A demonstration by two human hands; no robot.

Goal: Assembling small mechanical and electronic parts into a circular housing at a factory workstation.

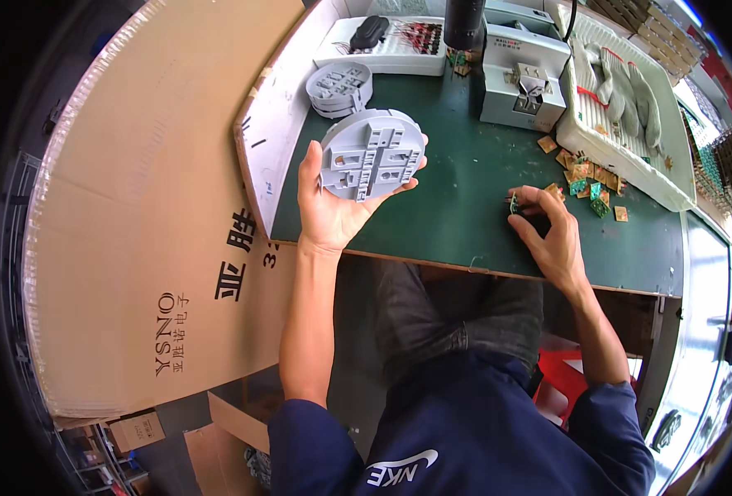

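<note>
My left hand (pixel 330 207) is closed round the rim of a round grey plastic housing (pixel 372 157), raised over the left of the table. Its moulded face, with slots and ribs, is turned up toward me. My right hand (pixel 552 236) pinches a small green circuit board (pixel 513 204) between thumb and fingertips, low over the table's right half. Beside that hand lies a loose heap of small copper-coloured and green circuit boards (pixel 582 175). Behind the held housing stand more round grey housings (pixel 339 89), stacked.
A grey metal machine (pixel 524 74) stands at the back, with a dark cylinder (pixel 463 23) to its left. A white tray (pixel 382 59) holds small red-and-black parts. White gloves (pixel 630 99) lie in a cream basket (pixel 672 186) at right. A large cardboard box (pixel 143 207) flanks the green tabletop (pixel 457 157).
</note>
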